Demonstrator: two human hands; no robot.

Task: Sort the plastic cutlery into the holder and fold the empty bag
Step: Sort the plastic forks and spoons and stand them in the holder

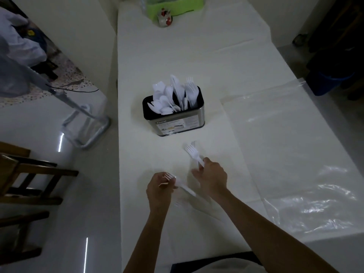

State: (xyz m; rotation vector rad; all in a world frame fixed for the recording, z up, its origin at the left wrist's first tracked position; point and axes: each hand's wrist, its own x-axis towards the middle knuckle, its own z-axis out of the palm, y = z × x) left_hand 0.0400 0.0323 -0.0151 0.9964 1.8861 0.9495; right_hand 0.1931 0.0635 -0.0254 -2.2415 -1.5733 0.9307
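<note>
A black and steel cutlery holder point(178, 125) stands mid-table, filled with white plastic spoons point(163, 101), knives and forks point(190, 89). My right hand point(211, 178) grips white forks point(192, 152) by their handles, tines pointing toward the holder, a little in front of it. To its left, my left hand point(159, 189) holds another white fork point(182, 185) close to the table, its handle pointing right. A clear, nearly invisible bag point(197, 207) lies flat on the table under and just before my hands.
A large clear plastic sheet point(295, 174) covers the table's right side. A green box point(177, 4) and a small figurine point(164, 18) sit at the far end. Wooden chairs point(29, 184) and a metal stand point(86, 123) are on the floor to the left.
</note>
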